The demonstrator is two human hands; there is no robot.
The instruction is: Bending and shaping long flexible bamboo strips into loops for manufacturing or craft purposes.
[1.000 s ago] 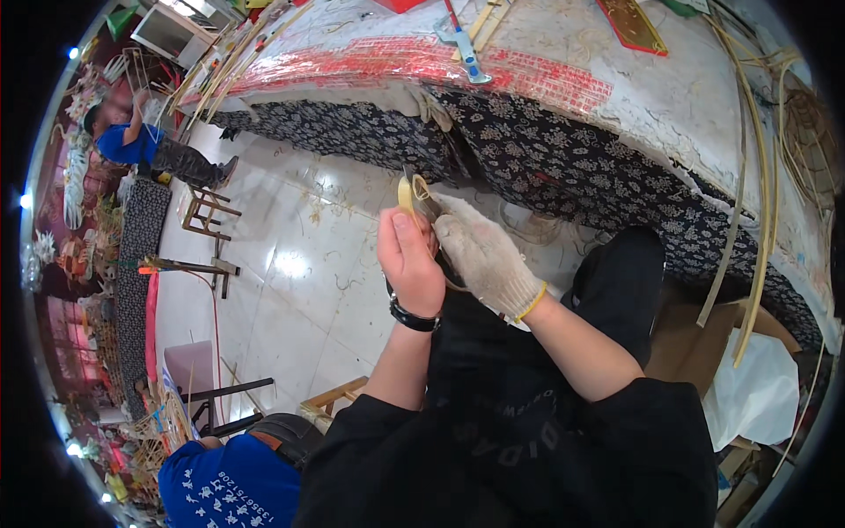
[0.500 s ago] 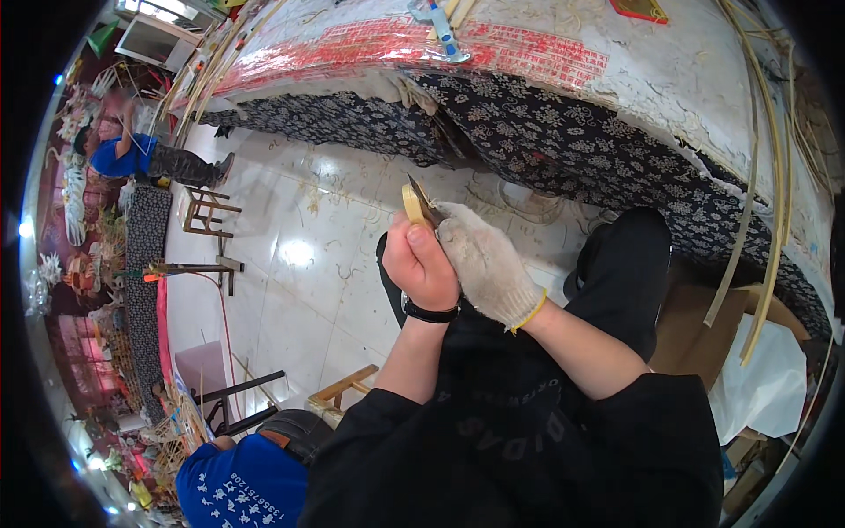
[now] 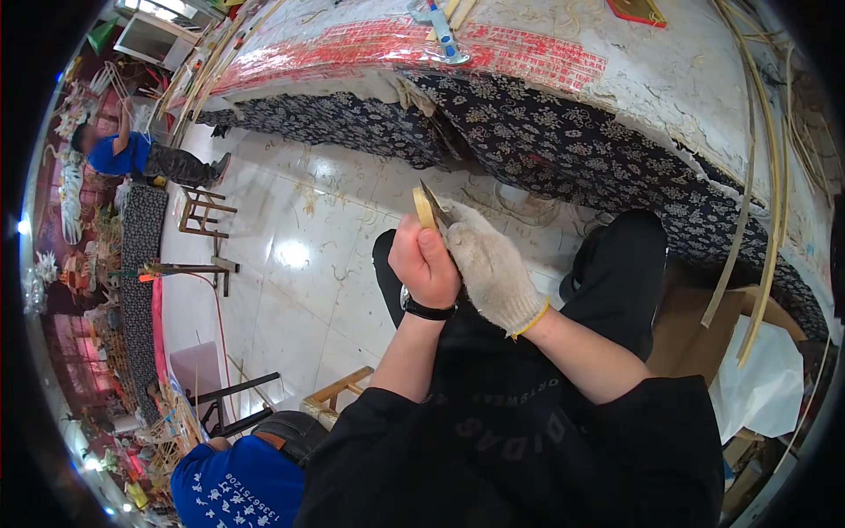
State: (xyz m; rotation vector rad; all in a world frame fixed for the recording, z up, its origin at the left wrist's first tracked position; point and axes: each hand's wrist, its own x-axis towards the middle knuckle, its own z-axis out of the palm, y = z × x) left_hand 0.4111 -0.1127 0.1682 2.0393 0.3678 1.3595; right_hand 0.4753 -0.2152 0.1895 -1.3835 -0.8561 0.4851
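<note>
My bare left hand [image 3: 424, 262], with a black band at the wrist, is closed round a short pale bamboo strip [image 3: 424, 208] whose end sticks up above the fist. My right hand [image 3: 489, 268] wears a white knit glove and presses against the left. It grips a thin dark blade [image 3: 437, 209] that lies against the strip's end. Both hands are held over my lap, above black trousers [image 3: 616, 282].
A long table [image 3: 616, 97] with a white top and dark floral cloth curves across the back, with a blue-handled tool [image 3: 444, 35] on it. Long bamboo strips [image 3: 761, 220] lean at right by a cardboard box [image 3: 695, 343]. Wooden stools [image 3: 204, 211] stand left. One person [image 3: 119, 154] works far left, another [image 3: 233, 488] lower left.
My hands stay pressed together on the strip and blade and have shifted slightly lower in view. The table has slid upward as my head tilted.
</note>
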